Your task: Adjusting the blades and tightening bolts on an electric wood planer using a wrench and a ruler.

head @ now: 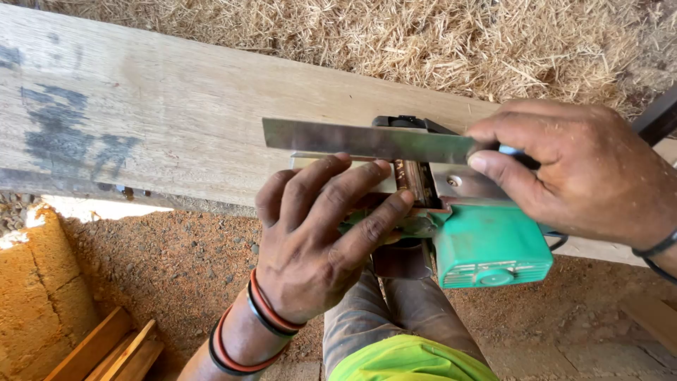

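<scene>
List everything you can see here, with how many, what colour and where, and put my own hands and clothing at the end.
Electric planer: one, green body with metal sole, turned upside down on the plank's near edge.
Metal straightedge: one, grey steel, laid along the planer's sole.
Wooden plank: one, pale with dark stains, running across the view.
Wood shavings: a heap, straw-coloured, beyond the plank.
Wood offcuts: several, light brown, bottom left on the ground.
Block: one, yellowish, far left.
Left hand: fingers resting on the planer's sole; red and black bangles at the wrist.
Right hand: pinching the straightedge's end; dark band at the wrist.
Trousers: grey-brown.
Shirt hem: bright yellow-green.
</scene>
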